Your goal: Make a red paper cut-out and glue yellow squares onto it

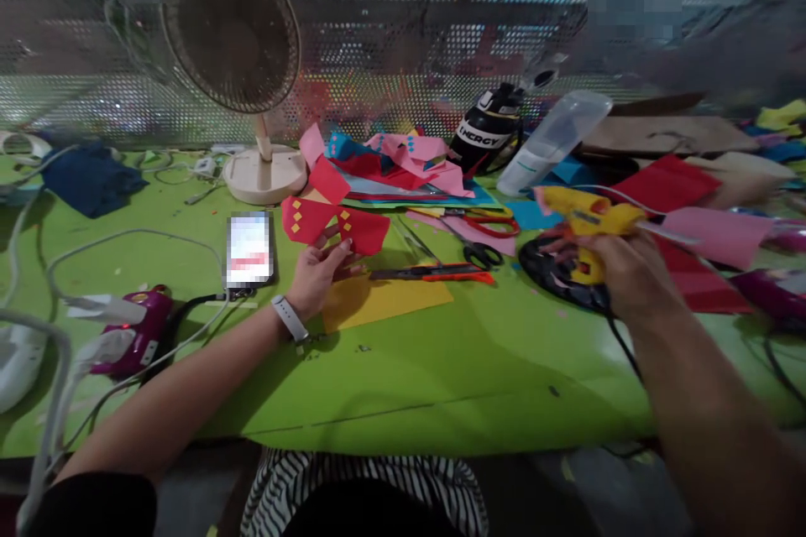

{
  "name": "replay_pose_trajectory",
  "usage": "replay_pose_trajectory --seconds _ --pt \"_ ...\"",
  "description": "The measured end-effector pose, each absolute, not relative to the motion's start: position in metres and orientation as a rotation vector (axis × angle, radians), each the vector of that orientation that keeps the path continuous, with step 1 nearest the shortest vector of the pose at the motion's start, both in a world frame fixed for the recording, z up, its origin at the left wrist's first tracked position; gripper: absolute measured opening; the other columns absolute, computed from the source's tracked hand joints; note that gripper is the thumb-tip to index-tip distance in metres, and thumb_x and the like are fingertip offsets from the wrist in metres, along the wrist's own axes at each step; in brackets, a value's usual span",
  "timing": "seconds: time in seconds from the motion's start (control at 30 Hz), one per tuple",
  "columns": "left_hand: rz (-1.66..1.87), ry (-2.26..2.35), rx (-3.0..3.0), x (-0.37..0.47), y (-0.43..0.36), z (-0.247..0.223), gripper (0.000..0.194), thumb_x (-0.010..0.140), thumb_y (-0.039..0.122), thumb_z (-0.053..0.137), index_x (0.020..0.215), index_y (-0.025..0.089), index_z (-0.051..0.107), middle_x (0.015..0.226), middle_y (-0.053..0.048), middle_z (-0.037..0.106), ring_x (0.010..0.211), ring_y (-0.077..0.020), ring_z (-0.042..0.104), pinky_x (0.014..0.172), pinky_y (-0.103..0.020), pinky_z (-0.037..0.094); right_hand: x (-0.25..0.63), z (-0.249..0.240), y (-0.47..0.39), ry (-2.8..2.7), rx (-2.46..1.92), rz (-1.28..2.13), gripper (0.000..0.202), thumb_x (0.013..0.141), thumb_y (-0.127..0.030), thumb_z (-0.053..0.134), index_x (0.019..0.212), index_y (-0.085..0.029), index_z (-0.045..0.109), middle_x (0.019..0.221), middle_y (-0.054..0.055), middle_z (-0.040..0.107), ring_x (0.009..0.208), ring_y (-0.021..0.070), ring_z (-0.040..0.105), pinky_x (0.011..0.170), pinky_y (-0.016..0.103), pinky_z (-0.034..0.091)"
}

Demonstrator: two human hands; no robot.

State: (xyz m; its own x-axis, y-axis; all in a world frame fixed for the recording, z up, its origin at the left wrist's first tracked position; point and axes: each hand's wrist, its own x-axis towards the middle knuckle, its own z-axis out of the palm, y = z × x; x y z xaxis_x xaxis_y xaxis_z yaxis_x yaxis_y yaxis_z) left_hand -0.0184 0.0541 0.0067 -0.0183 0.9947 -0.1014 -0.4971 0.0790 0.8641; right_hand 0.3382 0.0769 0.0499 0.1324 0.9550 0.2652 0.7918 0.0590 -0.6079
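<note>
Pinched in my left hand (321,264) is a folded red paper piece (368,232) with small yellow diamonds on it, raised over the table. My right hand (620,268) grips a yellow glue gun (588,214), its nozzle pointing left, above a black round stand (545,268). Below my left hand lies a yellow paper sheet (390,302). A utility knife with an orange handle (453,274) rests along the sheet's upper edge. Black-handled scissors (482,255) and orange-handled scissors (497,224) lie between my two hands.
A fan (264,172) stands at the back left, near a phone (248,250). Purple power strip (138,331) and white cables spread at left. Behind are a paper pile (390,168), a black bottle (484,130) and a tilted clear bottle (554,143). Red paper (667,185) lies right.
</note>
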Motion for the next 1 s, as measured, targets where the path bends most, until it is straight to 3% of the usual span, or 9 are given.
replay_pose_trajectory --seconds 0.07,0.2,0.27,0.4,1.0 --pt "1.381 0.875 0.744 -0.018 0.053 0.008 0.058 0.069 0.027 0.082 0.12 0.022 0.055 0.089 -0.001 0.073 0.082 -0.0176 0.072 0.079 -0.033 0.061 0.311 0.048 0.079 -1.583 -1.381 0.777 0.027 0.084 -0.037 0.045 0.084 -0.016 0.063 0.083 0.019 0.07 0.07 0.024 0.068 0.065 0.038 0.052" --pt "1.348 0.874 0.829 -0.019 0.051 0.012 0.053 0.071 0.028 0.08 0.118 0.021 0.055 0.091 -0.003 0.072 0.092 -0.0187 0.07 0.084 -0.034 0.059 0.246 0.043 0.074 -1.658 -1.159 1.023 0.029 0.078 -0.049 0.064 0.076 -0.02 0.063 0.06 0.004 0.063 0.05 0.0163 0.057 0.048 0.03 0.049" --pt "1.339 0.88 0.865 -0.019 0.051 0.012 0.051 0.071 0.029 0.08 0.115 0.019 0.056 0.096 -0.004 0.072 0.096 -0.0201 0.069 0.084 -0.035 0.059 0.219 0.041 0.067 -1.723 -1.122 1.045 0.031 0.074 -0.053 0.069 0.075 -0.023 0.062 0.057 0.001 0.059 0.048 0.016 0.055 0.044 0.029 0.047" --pt "1.338 0.896 0.874 -0.019 0.053 0.008 0.046 0.071 0.032 0.08 0.109 0.017 0.058 0.101 -0.005 0.072 0.096 -0.0203 0.069 0.079 -0.034 0.059 0.192 0.038 0.056 -1.927 -1.016 0.95 0.024 0.08 -0.05 0.065 0.085 -0.027 0.062 0.074 0.002 0.063 0.064 0.0201 0.058 0.054 0.034 0.052" --pt "1.316 0.877 0.882 -0.016 0.052 0.008 0.04 0.073 0.029 0.079 0.107 0.016 0.062 0.106 -0.008 0.072 0.096 -0.0194 0.069 0.08 -0.032 0.058 0.19 0.036 0.055 -2.021 -1.101 0.912 0.036 0.084 -0.057 0.058 0.081 -0.021 0.055 0.072 0.001 0.058 0.063 0.0153 0.054 0.056 0.029 0.044"
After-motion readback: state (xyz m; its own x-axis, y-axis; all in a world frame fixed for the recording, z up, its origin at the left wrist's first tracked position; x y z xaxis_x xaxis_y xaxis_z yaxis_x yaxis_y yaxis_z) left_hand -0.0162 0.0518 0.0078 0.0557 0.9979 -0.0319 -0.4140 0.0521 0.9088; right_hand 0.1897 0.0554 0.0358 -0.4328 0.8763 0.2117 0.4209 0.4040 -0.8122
